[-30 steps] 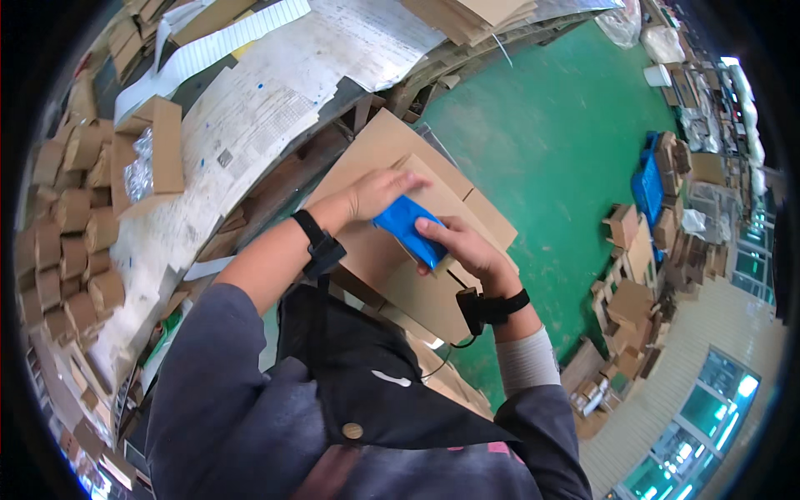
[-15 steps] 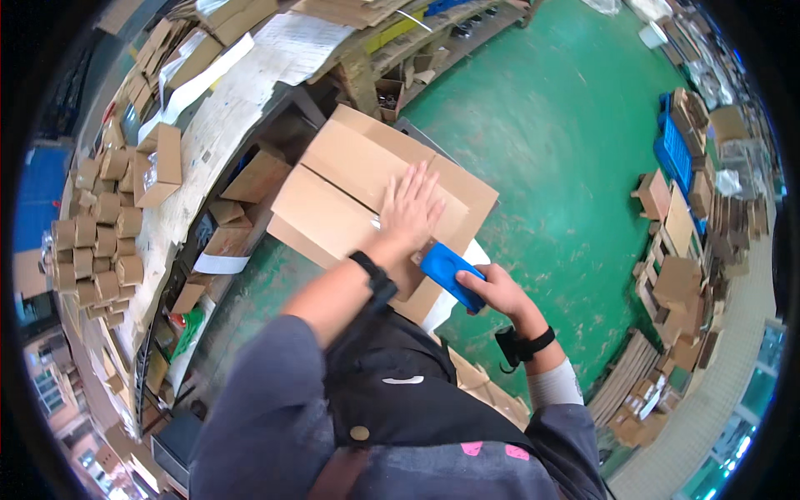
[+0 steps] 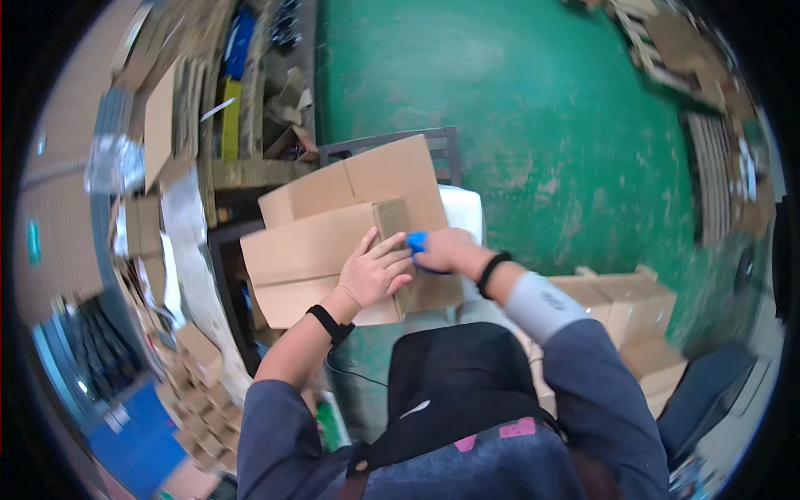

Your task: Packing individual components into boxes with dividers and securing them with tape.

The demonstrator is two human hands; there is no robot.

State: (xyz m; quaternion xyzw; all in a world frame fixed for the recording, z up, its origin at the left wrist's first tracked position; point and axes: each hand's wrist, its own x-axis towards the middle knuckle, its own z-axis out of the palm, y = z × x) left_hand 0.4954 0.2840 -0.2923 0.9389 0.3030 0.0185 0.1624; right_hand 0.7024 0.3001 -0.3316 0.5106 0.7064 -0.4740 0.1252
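Note:
A brown cardboard carton (image 3: 317, 242) lies in front of me, a seam running across its near panel and a wide flap (image 3: 392, 171) spread out at its far side. My left hand (image 3: 373, 273) rests on the carton with its fingers spread. Close beside those fingertips, my right hand (image 3: 446, 250) is closed around a blue hand tool (image 3: 417, 242) at the carton's right-hand part. Most of the tool is hidden by the fist, so its working end cannot be made out.
Behind the carton is a dark chair-like frame (image 3: 454, 154), with something white (image 3: 463, 210) to its right. A cluttered workbench (image 3: 187, 225) runs along the left, small cardboard pieces (image 3: 204, 408) piled near it. More cartons (image 3: 617, 304) stand right; pallets (image 3: 708, 179) lie beyond the green floor (image 3: 533, 125).
My view has turned, and the carton now sits at a different angle with a flap spread out. The blue tool has come up against the carton, near my left fingertips.

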